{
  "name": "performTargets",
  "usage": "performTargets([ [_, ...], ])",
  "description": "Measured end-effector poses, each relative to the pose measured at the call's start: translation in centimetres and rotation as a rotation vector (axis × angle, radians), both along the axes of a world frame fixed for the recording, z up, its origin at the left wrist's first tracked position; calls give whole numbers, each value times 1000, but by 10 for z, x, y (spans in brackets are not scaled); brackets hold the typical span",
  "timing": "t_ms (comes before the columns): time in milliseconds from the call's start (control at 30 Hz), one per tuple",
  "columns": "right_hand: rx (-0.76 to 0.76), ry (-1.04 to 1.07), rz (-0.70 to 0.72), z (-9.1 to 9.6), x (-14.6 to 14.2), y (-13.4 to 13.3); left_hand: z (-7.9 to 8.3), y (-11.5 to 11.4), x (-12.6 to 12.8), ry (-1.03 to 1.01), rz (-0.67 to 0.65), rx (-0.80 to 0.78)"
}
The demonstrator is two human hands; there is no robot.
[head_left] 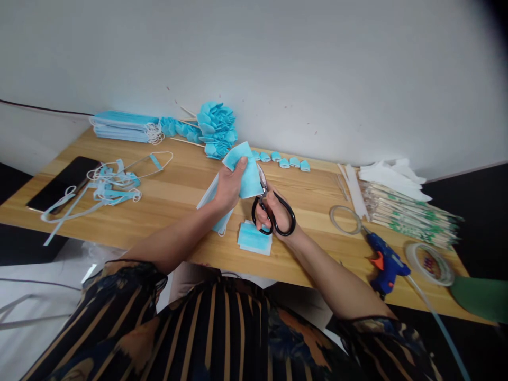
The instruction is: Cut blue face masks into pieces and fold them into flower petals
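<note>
My left hand (pixel 229 186) is closed on a light blue piece of face mask (pixel 246 172), held up above the wooden table (pixel 178 190). My right hand (pixel 273 211) grips black-handled scissors (pixel 278 211), whose blades meet the right edge of the mask piece. A small stack of cut blue mask pieces (pixel 254 238) lies on the table just below both hands. Another blue mask (pixel 210 203) lies under my left wrist.
Cut ear loops and blue strips (pixel 107 182) and a dark phone (pixel 63 182) lie at left. At the back stand stacked masks (pixel 123 126), a blue mask flower (pixel 216 127) and small folded pieces (pixel 283 161). Right: chopstick packets (pixel 408 214), tape rolls (pixel 345 219), blue glue gun (pixel 387 264).
</note>
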State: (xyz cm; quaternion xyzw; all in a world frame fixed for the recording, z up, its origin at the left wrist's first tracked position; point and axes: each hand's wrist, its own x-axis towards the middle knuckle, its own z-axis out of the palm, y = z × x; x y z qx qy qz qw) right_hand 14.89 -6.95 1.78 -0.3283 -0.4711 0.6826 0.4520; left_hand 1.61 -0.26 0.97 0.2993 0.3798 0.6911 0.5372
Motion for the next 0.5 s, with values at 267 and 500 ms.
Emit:
performTargets([
  [267, 24, -2, -6, -3, 1, -1, -1, 1, -1, 24, 8, -5],
  [500, 28, -13, -2, -1, 1, 0, 2, 1, -2, 22, -22, -20],
])
